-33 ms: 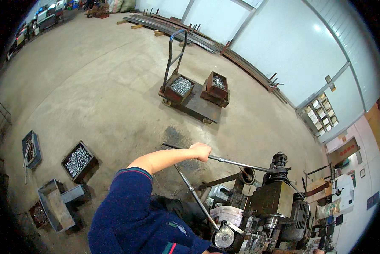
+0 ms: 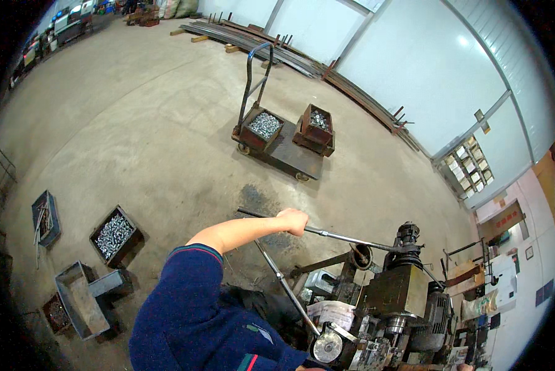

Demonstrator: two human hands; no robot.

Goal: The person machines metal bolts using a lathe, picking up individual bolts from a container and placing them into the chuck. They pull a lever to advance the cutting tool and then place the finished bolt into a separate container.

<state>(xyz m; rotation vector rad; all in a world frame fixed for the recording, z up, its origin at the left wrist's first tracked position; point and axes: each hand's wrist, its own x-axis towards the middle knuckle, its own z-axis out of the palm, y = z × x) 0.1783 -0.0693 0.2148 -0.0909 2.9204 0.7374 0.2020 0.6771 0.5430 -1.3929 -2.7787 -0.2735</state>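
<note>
My left hand (image 2: pixel 293 221) is closed around a long metal lever (image 2: pixel 345 237) that runs to the head of a greasy machine (image 2: pixel 392 290). The left arm is stretched out over the floor, in a navy short sleeve. A second long lever (image 2: pixel 283 284) slants down to a round metal hub (image 2: pixel 327 347) in front of the machine, with no hand on its visible length. At the bottom edge a small skin-coloured patch (image 2: pixel 465 367) may be part of my right hand; its fingers are cut off from view. A pale cloth or paper (image 2: pixel 333 314) lies beside the hub.
A flat trolley (image 2: pixel 290 154) carries boxes of small metal parts. On the floor at left are a box of shiny parts (image 2: pixel 115 237), a grey tray (image 2: pixel 83 303) and a bin with rods (image 2: pixel 45 217). Long metal bars (image 2: pixel 253 43) lie along the far wall. An electric motor (image 2: pixel 432 321) adjoins the machine.
</note>
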